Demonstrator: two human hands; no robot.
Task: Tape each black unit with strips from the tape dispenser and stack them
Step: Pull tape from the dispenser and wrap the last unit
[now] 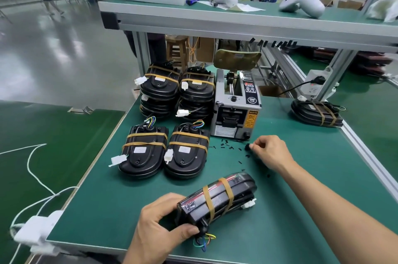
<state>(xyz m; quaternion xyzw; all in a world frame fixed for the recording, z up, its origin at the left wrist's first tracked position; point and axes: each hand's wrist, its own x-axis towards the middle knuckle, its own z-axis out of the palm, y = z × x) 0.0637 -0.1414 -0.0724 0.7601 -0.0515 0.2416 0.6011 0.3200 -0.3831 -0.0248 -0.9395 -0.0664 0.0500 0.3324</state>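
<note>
Bright overhead light, glare on floor (pixel 64 48) (edges bent, blurred).

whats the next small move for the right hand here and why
Probably carry the small black piece pinched in the right hand over to the black banded unit that the left hand grips near the table's front edge. That unit already wears two tan bands, and the grey tape dispenser shows no strip that I can make out.

The left hand (pixel 163 229) curls thumb and fingers round the near end of a taped black plastic unit (pixel 217 199); the right hand (pixel 269 151), arm outstretched, pinches a small black piece (pixel 248 147) at its fingertips
</note>
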